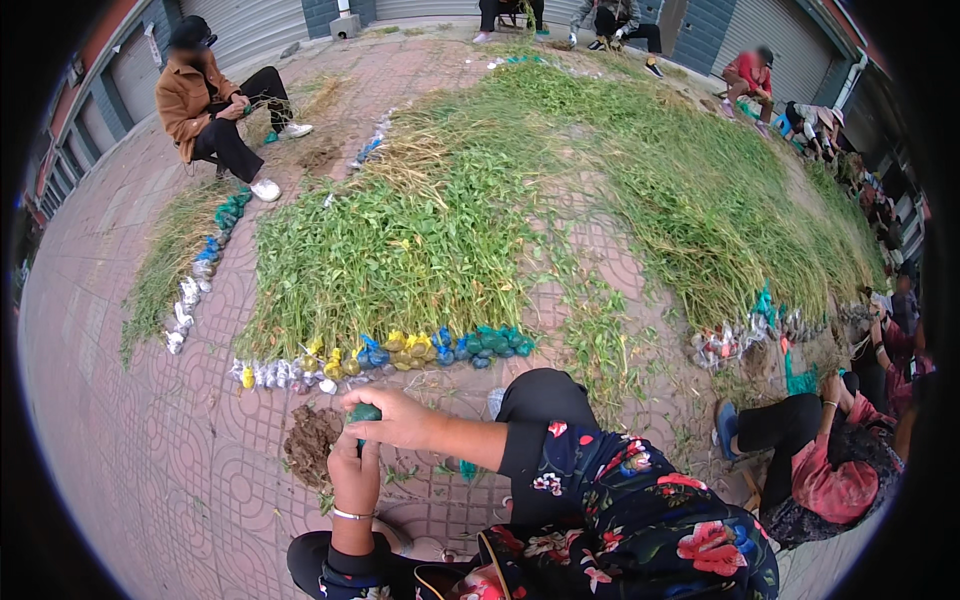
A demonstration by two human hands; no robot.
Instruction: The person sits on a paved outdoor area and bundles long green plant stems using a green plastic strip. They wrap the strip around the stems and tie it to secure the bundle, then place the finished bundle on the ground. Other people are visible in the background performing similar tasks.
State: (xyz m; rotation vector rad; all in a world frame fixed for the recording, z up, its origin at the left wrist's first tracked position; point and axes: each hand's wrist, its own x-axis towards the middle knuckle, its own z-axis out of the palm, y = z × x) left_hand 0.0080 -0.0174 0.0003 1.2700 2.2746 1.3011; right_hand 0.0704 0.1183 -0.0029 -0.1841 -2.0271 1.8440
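Both my hands meet over a small, rounded green plastic-wrapped bundle (pixel 363 411). My left hand (pixel 354 472), with a bracelet at the wrist, is closed around it from below. From the right, my right hand (pixel 396 418) reaches across with its fingers closed on the bundle's top. What the plastic wraps is hidden. Beside my hands, a heap of brown mud (pixel 312 444) lies on the paving. Just beyond, a row of similar bundles in yellow, blue, green and clear plastic (pixel 410 350) edges a bed of leafy green plants (pixel 390 260).
More plants (pixel 690 200) lie bunched at the right, with wrapped bases along their near edge. A line of bundles (pixel 205 255) runs along the left. A seated person in a brown jacket (pixel 190 100) is at far left; another in red (pixel 835 470) sits close at right.
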